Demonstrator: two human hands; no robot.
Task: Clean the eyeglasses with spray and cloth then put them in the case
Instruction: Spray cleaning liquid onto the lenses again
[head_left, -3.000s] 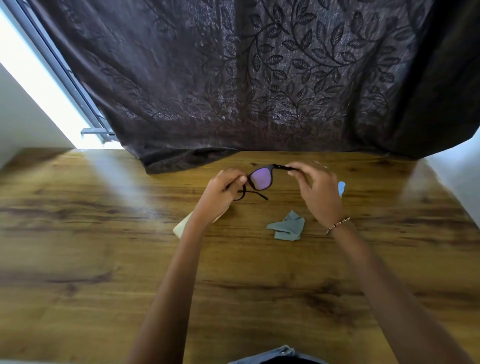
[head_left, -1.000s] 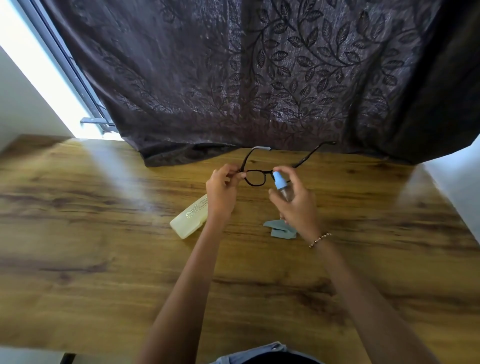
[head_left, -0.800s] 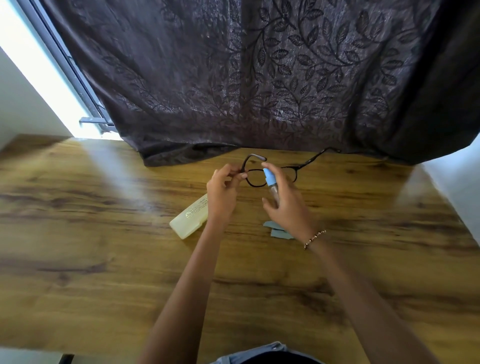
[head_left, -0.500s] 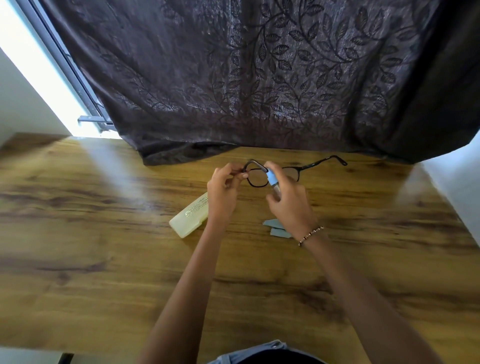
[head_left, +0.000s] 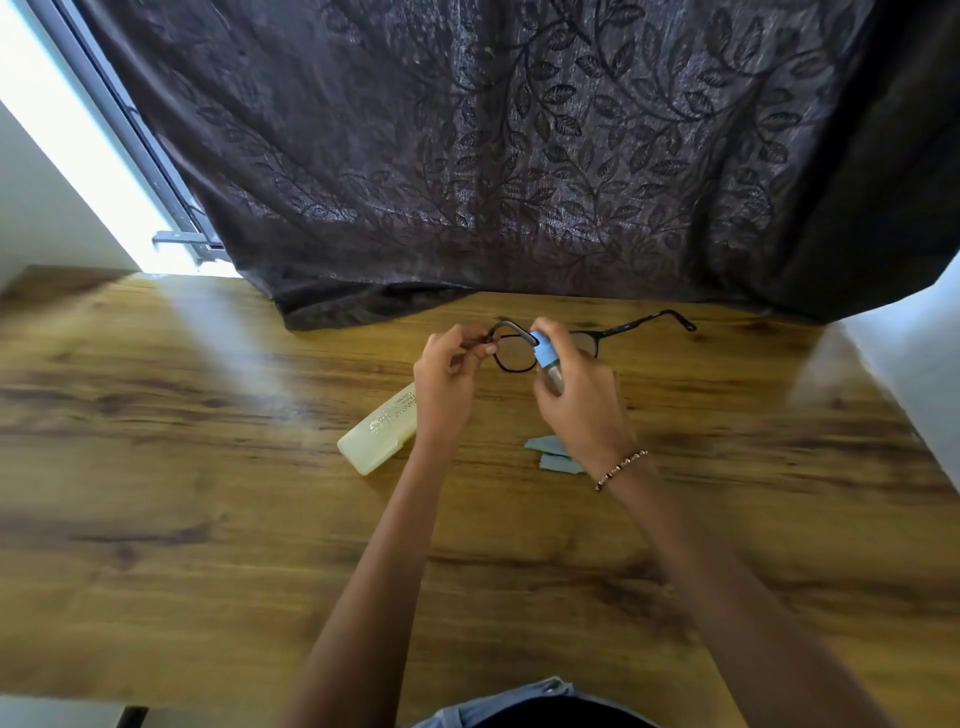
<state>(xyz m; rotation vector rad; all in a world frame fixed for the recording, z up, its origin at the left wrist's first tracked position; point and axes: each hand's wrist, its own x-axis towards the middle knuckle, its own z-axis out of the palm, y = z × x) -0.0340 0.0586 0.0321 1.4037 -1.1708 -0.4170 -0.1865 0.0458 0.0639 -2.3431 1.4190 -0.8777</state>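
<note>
Holding eyeglasses (head_left: 519, 355), right hand (head_left: 582, 402) gripping spray bottle (head_left: 548, 362)

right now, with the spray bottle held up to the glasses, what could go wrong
The left hand pinches the eyeglasses by one corner only; they could twist or slip onto the table. The spray bottle in the right hand sits very close to one lens, so liquid may pool there and drip, perhaps missing the other lens.
</note>
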